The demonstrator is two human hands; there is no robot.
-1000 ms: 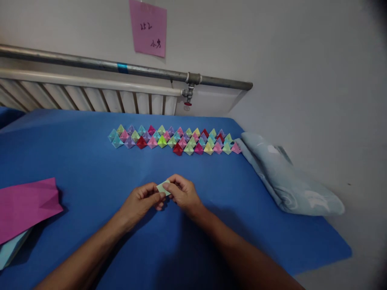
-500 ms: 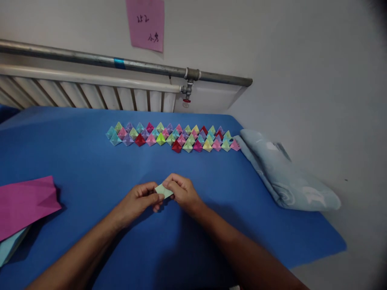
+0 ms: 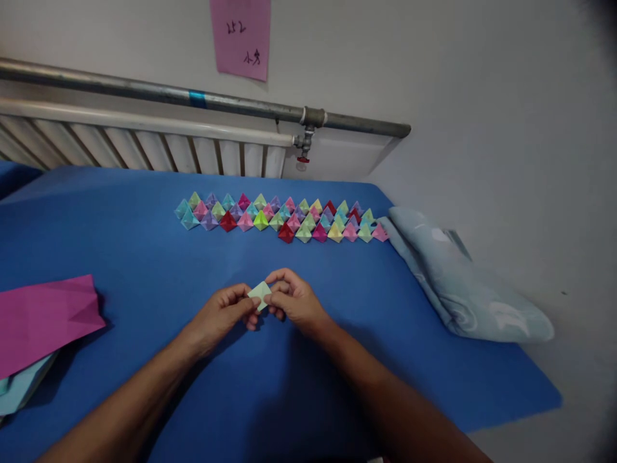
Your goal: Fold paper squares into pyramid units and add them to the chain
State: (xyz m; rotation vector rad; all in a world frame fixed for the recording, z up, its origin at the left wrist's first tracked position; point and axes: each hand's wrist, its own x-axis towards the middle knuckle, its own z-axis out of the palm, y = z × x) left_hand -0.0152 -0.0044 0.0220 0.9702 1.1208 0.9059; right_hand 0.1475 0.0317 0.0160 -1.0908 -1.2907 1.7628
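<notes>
A small pale green folded paper (image 3: pixel 260 294) is held up in front of me, one corner pointing away. My left hand (image 3: pixel 230 308) pinches its left side, thumb on top and fingers underneath. My right hand (image 3: pixel 293 301) grips its right side, with the thumb on the paper's face. Beyond both hands, rows of small folded paper pieces (image 3: pixel 261 221) in pink, red, green, purple, blue and yellow lie side by side on the blue surface (image 3: pixel 144 257).
Magenta paper (image 3: pixel 48 318) lies at the left over light blue paper (image 3: pixel 29 382). A folded pale blue-green cloth (image 3: pixel 463 283) rests at the right. Behind stand a white radiator (image 3: pixel 183 154) and a metal pipe (image 3: pixel 241 106); a pink note (image 3: pixel 243 38) hangs on the wall.
The green paper has turned so that a corner points away. My right thumb has shifted down from its upper edge, and my right fingers have spread slightly. The whole view has shifted a little.
</notes>
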